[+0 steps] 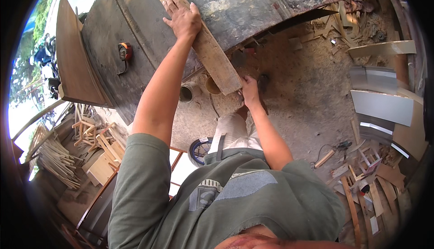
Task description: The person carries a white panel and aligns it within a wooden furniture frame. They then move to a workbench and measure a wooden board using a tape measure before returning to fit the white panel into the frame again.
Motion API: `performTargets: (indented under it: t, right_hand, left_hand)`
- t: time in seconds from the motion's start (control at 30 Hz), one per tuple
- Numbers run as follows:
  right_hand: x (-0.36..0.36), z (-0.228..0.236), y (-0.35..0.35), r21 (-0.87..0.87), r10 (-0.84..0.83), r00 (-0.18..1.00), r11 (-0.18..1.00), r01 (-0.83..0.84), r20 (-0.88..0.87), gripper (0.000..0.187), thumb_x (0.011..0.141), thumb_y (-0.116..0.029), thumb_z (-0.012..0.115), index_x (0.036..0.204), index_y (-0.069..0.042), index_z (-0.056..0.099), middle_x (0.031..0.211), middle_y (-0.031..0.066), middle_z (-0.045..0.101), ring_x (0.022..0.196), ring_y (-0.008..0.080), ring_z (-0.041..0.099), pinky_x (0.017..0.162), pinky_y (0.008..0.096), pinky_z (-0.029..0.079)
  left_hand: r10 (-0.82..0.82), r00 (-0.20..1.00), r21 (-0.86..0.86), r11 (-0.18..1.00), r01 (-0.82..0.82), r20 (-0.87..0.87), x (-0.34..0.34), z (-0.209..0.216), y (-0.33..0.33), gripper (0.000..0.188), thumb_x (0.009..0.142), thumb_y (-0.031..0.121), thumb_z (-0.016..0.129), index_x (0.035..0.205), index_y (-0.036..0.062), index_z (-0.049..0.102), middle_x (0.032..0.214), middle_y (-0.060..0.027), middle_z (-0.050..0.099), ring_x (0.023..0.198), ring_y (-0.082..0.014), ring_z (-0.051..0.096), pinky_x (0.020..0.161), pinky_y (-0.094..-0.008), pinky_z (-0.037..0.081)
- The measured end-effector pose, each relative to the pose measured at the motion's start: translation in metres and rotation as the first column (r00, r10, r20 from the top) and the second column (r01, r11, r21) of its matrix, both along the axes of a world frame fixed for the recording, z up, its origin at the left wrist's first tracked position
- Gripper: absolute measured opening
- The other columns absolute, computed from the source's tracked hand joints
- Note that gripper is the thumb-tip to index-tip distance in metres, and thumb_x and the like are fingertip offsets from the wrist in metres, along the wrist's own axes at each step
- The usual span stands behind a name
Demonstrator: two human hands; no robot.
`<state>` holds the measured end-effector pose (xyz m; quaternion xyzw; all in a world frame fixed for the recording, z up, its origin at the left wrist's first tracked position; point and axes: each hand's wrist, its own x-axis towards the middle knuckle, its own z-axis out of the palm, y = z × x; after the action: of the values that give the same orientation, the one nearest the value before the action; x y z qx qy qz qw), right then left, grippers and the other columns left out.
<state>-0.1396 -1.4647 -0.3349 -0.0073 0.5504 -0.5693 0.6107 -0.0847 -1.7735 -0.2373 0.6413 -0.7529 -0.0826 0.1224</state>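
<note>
A long wooden plank (212, 57) lies slantwise across the dark, stained workbench (239, 14), its near end jutting out past the bench edge. My left hand (183, 18) rests flat on top of the plank, fingers spread and thumb apart. At the overhanging end, my right hand (248, 90) closes on the plank's right corner, with its fingertips partly hidden below the wood. An orange and black tape measure (124, 51) sits on the bench to the left of my left arm.
Round containers (186, 93) stand on the floor below the bench edge. A curved brown board (74, 59) rises at the bench's left. Wooden strips (54, 156) are piled at lower left. Sheet panels (382, 106) lean at right, above a corded tool (344, 144) and scrap wood.
</note>
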Motion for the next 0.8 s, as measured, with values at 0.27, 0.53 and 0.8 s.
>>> performTargets:
  t: [0.27,0.53,0.8]
  right_hand:
    - [-0.032,0.003,-0.088,-0.328,0.367,0.921,0.861,-0.388,-0.128,0.027,0.093,-0.015,0.066,0.11,0.004,0.07,0.103,0.0081,0.072,0.081,0.0119,0.065,0.072,0.0266,0.052]
    - [-0.04,0.032,-0.088,-0.293,0.316,0.948,0.91,-0.293,0.033,0.03,0.091,-0.015,0.071,0.11,0.008,0.07,0.1,0.0079,0.072,0.083,0.0127,0.067,0.074,0.0278,0.054]
    - [-0.043,0.018,-0.091,-0.285,0.356,0.916,0.911,-0.297,0.186,0.031,0.088,-0.01,0.073,0.113,0.008,0.068,0.103,0.009,0.072,0.085,0.0134,0.067,0.076,0.0284,0.054]
  left_hand:
    - [-0.018,1.0,-0.001,1.0,0.018,-0.011,-0.001,0.003,-0.002,0.077,0.096,0.039,0.042,0.155,-0.0043,0.021,0.165,-0.0205,0.014,0.156,-0.0323,0.004,0.118,-0.0661,0.014]
    - [-0.026,0.999,-0.016,1.0,0.026,-0.019,0.002,0.001,-0.004,0.077,0.096,0.039,0.044,0.155,-0.0041,0.022,0.164,-0.0209,0.015,0.155,-0.0335,0.006,0.118,-0.0674,0.014]
    - [-0.033,0.999,-0.053,0.998,0.033,-0.013,0.004,-0.005,-0.001,0.078,0.096,0.041,0.043,0.155,-0.0039,0.021,0.164,-0.0212,0.017,0.155,-0.0334,0.006,0.117,-0.0673,0.015]
